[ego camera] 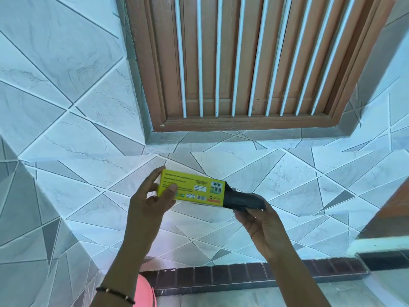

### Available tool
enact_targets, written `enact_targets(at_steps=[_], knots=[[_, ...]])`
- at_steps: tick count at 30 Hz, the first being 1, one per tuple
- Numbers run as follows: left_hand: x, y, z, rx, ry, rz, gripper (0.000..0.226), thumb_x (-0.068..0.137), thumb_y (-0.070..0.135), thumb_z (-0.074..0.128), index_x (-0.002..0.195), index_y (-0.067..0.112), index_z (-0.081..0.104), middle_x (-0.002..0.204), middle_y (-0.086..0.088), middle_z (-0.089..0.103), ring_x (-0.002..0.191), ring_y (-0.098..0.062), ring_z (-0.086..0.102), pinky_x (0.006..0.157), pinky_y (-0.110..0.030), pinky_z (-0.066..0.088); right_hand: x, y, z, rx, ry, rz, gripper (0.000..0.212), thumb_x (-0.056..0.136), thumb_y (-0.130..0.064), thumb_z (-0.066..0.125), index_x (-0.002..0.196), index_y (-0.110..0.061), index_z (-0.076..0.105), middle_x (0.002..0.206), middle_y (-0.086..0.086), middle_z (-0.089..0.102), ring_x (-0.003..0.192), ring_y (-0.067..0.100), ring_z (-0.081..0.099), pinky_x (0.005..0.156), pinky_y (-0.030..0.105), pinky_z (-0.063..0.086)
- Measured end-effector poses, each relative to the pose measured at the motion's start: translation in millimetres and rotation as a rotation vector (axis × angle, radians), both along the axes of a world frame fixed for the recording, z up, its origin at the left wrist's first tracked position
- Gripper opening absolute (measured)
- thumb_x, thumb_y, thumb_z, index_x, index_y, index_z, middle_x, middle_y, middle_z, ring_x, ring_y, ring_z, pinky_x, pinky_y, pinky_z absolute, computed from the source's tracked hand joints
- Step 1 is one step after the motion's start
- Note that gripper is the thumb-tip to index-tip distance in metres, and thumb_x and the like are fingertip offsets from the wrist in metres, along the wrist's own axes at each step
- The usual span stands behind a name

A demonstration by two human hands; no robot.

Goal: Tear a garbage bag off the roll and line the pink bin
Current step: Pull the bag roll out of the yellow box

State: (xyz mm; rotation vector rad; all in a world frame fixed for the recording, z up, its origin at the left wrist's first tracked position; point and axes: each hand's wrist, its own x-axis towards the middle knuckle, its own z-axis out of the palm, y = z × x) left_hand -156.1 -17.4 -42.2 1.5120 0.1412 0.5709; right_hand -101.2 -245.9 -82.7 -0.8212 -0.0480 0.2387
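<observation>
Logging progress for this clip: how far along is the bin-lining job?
Early. Done: the yellow box is up off any surface, held by the left hand. In hand: the right hand grips the black roll sticking out of the box's end. Left: no bag torn off yet; the pink bin, at the bottom edge, shows no liner.

yellow box (192, 187): printed face carries several lines of small dark text at left, a block of fine print at upper middle, two small white label panels, a picture panel at right, a barcode and a recycling-type symbol along the lower edge. all of it too small and blurred to read. no other lettering or numbers legible anywhere.
</observation>
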Motion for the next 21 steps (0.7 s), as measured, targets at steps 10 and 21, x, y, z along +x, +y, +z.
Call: enact_targets(at_steps=[10, 21], knots=[[68.6, 25.0, -23.3, -0.296, 0.027, 0.171, 0.038, 0.088, 0.025, 0.063, 0.124, 0.022, 0.053, 0.119, -0.031, 0.054, 0.092, -0.026, 0.065, 0.080, -0.030, 0.059, 27.0, -22.5, 7.4, 0.095, 0.057, -0.236, 0.023, 0.088, 0.011, 0.042, 0.091, -0.005, 0.059, 0.077, 0.007, 0.074, 0.072, 0.021, 0.073, 0.077, 0.034, 0.057], [230.0, 31.9, 26.4, -0.329, 0.161, 0.096, 0.029, 0.084, 0.028, 0.068, 0.107, 0.021, 0.052, 0.111, -0.004, 0.056, 0.089, -0.021, 0.058, 0.070, -0.030, 0.055, 46.5, -6.4, 11.5, 0.075, 0.018, -0.149, 0.027, 0.068, 0.005, 0.054, 0.093, -0.001, 0.058, 0.082, 0.010, 0.072, 0.074, 0.023, 0.071, 0.065, 0.028, 0.060]])
